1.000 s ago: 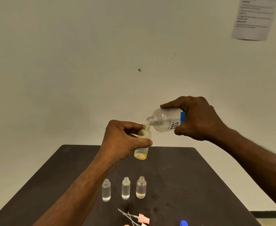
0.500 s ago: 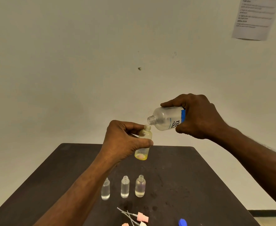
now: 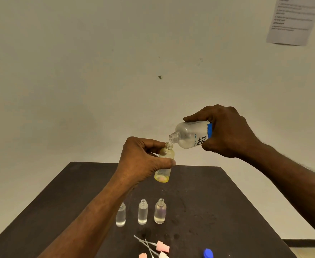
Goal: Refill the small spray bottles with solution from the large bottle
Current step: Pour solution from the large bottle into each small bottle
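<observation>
My left hand (image 3: 140, 160) grips a small yellowish spray bottle (image 3: 165, 162) upright above the dark table (image 3: 227, 211), its neck uncapped. My right hand (image 3: 229, 131) holds the large clear bottle (image 3: 190, 135) with a blue-edged label, tipped down to the left so its open mouth sits just over the small bottle's neck. Three more small uncapped bottles stand in a row on the table: a left one (image 3: 120, 216) partly behind my forearm, a middle one (image 3: 142, 212) and a right one (image 3: 160, 211), each with some clear liquid.
Pink spray heads with thin dip tubes (image 3: 157, 245) lie at the table's near edge, beside a blue cap (image 3: 208, 253). A printed sheet (image 3: 292, 19) hangs on the pale wall at the upper right. Dark wet spots mark the tabletop near the row.
The large bottle rose slightly and then tipped further down, bringing its mouth closer over the small bottle's neck. My left hand has held nearly still.
</observation>
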